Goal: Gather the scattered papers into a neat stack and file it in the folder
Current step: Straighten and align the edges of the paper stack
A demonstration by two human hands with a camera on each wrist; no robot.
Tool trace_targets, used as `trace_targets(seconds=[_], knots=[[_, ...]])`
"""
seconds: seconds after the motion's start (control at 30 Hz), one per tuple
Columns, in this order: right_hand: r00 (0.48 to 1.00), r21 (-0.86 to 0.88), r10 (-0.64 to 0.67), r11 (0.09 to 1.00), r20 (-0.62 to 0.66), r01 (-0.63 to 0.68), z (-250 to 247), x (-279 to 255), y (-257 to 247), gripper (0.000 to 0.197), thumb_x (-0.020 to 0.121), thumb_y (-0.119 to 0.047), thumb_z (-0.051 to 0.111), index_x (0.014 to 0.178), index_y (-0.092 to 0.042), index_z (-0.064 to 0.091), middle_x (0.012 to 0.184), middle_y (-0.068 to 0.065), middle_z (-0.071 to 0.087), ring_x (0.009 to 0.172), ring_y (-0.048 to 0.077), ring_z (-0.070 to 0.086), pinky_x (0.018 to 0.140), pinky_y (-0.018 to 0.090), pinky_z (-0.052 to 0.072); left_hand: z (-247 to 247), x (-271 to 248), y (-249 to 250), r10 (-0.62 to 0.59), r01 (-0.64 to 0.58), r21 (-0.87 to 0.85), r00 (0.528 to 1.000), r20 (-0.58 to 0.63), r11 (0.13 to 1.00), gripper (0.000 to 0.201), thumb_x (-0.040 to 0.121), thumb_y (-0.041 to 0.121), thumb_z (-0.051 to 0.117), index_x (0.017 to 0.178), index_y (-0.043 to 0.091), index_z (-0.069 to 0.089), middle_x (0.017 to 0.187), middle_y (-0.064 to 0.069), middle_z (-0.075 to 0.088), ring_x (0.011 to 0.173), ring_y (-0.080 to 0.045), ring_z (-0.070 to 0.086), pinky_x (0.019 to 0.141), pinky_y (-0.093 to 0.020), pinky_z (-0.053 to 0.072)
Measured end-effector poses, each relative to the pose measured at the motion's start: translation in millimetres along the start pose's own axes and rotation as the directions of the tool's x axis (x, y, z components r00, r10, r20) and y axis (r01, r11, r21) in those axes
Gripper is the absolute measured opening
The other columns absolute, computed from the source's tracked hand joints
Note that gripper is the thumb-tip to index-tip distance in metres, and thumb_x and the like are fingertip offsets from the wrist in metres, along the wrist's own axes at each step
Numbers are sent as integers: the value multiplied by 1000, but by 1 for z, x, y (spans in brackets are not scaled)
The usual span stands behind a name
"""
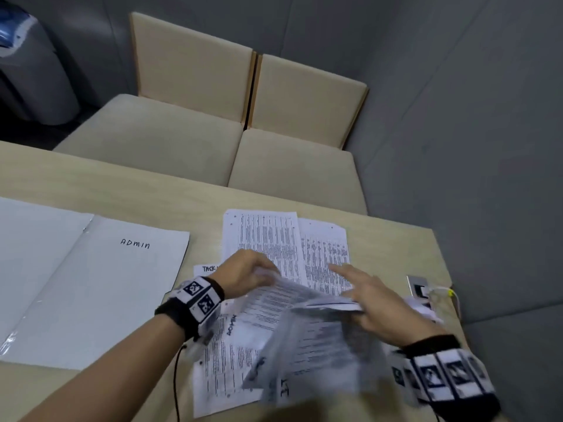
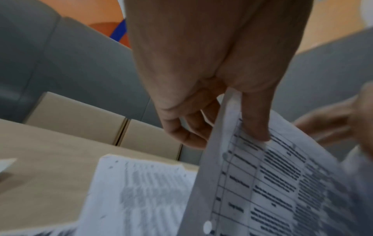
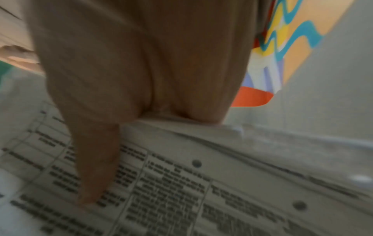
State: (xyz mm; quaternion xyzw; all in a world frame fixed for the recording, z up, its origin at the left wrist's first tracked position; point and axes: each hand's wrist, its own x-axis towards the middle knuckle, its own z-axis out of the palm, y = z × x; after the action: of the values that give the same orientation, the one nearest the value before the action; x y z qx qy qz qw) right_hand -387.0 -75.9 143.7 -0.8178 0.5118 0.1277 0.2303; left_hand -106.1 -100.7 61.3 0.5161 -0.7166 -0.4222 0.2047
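The lifted sheets (image 1: pixel 304 339) are motion-blurred; the folder (image 1: pixel 91 284) is cut off at left.

Both forearms bare, reaching forward, each wrist wearing a black band with printed marker tiles. Left hand (image 1: pixel 246 272): palm down, thumb and curled fingers (image 2: pixel 255 121) in a pinch grip on a sheet edge. Right hand (image 1: pixel 376 303): held lower right, index finger extended forward, thumb (image 3: pixel 95 159) pressed flat atop a held sheet.
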Motion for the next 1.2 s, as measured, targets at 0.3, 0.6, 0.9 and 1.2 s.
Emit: trace_targets(seconds=[0.3, 0.6, 0.9, 1.2], knots=[[965, -55, 43, 997, -257, -59, 1, 24, -15, 29, 82, -1, 58, 94, -24, 69, 94, 2, 74, 93, 32, 67, 69, 35, 46, -1, -1, -35, -534, 425, -326, 701, -472, 845, 54, 91, 60, 51, 107, 10, 63, 99, -1, 69, 87, -20, 64, 79, -30, 49], [795, 398, 342, 907, -501, -140, -19, -7, 45, 78, 85, -17, 77, 149, -23, 33, 106, 12, 70, 96, 36, 67, 83, 48, 55, 65, -8, -65, -670, 711, 90, 692, -269, 698, 38, 85, 33, 68, 112, 8, 57, 119, -13, 57, 106, -31, 61, 90, -39, 52], [770, 976, 608, 200, -193, 87, -5, -3, 70, 21, 86, -9, 74, 103, -21, 73, 100, 2, 81, 96, 29, 76, 90, 49, 57, 53, -11, -58, -515, 386, -453, 832, -205, 804, 24, 84, 2, 64, 101, 12, 51, 97, -8, 70, 64, -22, 63, 47, -28, 49], [760, 959, 587, -140, 280, -246, 93, 56, 96, 38, 86, -12, 76, 122, -2, 69, 114, 23, 75, 103, 40, 73, 96, 64, 52, 87, 15, -36, -501, 486, -122, 836, -225, 865, 26, 102, 22, 39, 86, 11, 55, 95, -12, 56, 88, -32, 56, 79, -37, 45]])
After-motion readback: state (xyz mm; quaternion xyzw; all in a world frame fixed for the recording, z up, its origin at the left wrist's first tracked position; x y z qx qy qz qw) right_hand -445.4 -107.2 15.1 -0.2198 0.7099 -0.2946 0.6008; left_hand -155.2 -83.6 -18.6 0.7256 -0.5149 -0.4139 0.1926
